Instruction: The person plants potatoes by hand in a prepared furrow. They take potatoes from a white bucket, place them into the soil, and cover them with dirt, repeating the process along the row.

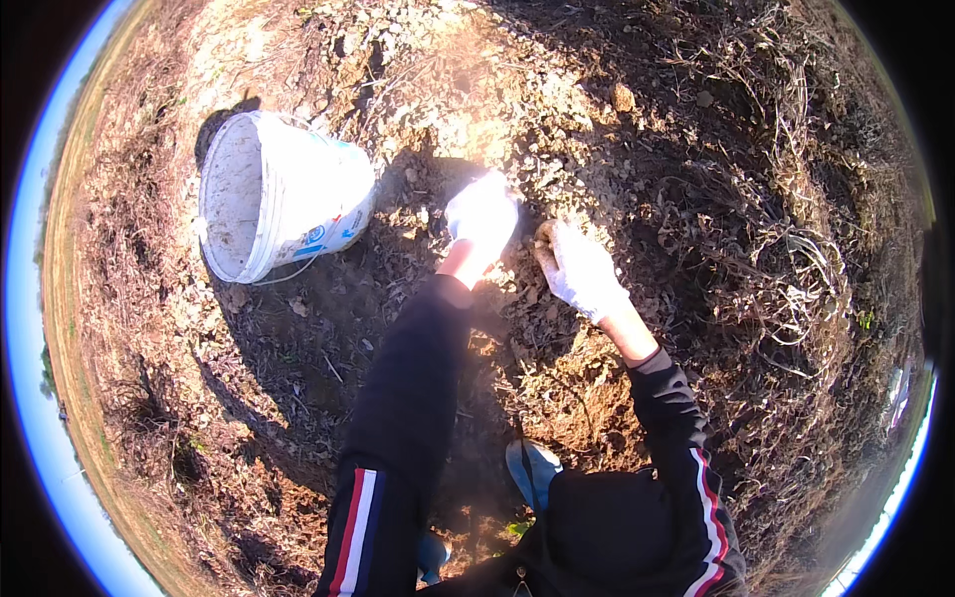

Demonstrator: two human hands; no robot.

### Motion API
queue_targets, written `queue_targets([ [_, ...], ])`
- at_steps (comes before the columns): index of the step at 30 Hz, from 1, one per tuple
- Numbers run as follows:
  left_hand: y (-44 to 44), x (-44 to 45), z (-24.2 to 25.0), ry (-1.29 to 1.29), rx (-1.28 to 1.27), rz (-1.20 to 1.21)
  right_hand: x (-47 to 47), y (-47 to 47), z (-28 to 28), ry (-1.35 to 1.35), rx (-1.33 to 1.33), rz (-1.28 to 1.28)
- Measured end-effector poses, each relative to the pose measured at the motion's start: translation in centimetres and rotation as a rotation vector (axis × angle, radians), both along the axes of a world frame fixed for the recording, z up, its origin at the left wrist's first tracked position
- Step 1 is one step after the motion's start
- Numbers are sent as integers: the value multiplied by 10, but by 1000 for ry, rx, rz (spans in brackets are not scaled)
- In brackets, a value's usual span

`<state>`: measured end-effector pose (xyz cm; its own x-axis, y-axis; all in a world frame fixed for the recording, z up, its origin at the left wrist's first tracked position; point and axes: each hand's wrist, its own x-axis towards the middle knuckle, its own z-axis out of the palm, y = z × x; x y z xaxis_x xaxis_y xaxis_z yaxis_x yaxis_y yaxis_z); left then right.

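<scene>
My left hand (pixel 483 213), in a white glove, reaches down to the dry soil in the middle of the view. Glare washes out its fingers, so whether they hold anything is hidden. Close on its right is my right hand (pixel 582 269), also gloved in white, with soil-stained fingertips curled in near the ground. I cannot make out anything between them. To the left of both hands is a white plastic bucket (pixel 321 194) with blue printing and a thin wire handle. Its mouth points left in the picture, and the visible inner wall is smeared with dirt.
Clods and crumbled leaves cover the ground (pixel 552 179). Dry, tangled vines (pixel 806 291) lie along the right side. Below my hands are a patch of loose brown soil (pixel 589 403) and my blue shoe (pixel 531 472). A pale field (pixel 63 298) stretches along the far left.
</scene>
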<state>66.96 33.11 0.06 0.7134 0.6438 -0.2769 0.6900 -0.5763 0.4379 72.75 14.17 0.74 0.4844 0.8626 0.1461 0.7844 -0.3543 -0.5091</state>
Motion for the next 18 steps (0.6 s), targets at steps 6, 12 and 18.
queue_targets([
  [6,13,-28,10,-163,-121,-32,-24,-55,14,843,253,-458],
  [12,17,-18,12,37,118,-126,6,-85,14,701,169,-681],
  [18,-16,-39,5,-240,180,-58,-7,-77,-31,45,-238,-506],
])
